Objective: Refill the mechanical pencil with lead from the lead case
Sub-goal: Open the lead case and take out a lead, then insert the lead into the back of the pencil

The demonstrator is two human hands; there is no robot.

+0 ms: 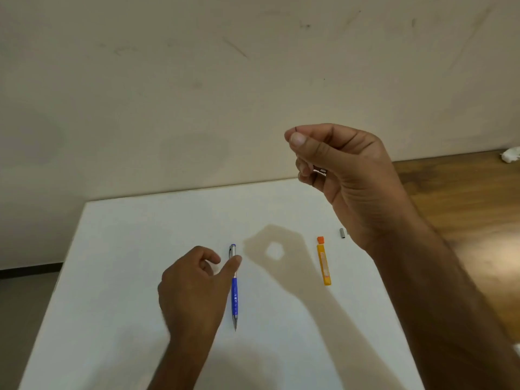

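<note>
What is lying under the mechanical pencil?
The mechanical pencil lies flat on the white table, with nothing else visible beneath it. The left hand covers part of its upper barrel, so the table under that part is hidden.

- L hand (194, 280) & forearm: bare, no sleeve, no watch, no rings seen.
- R hand (346, 175) & forearm: bare too, short trimmed thumbnail, creased palm.

The left hand (194, 285) is covering part of the mechanical pencil's (234, 294) barrel with its thumb. The right hand (346, 175) is pinching a lead (295, 128) too thin to follow, only a dark tip showing at twelve o'clock of the thumb. Its wrist is hiding part of a small grey cap (342, 233). The frame's three o'clock edge is cropping a white crumpled object (510, 155).
</note>
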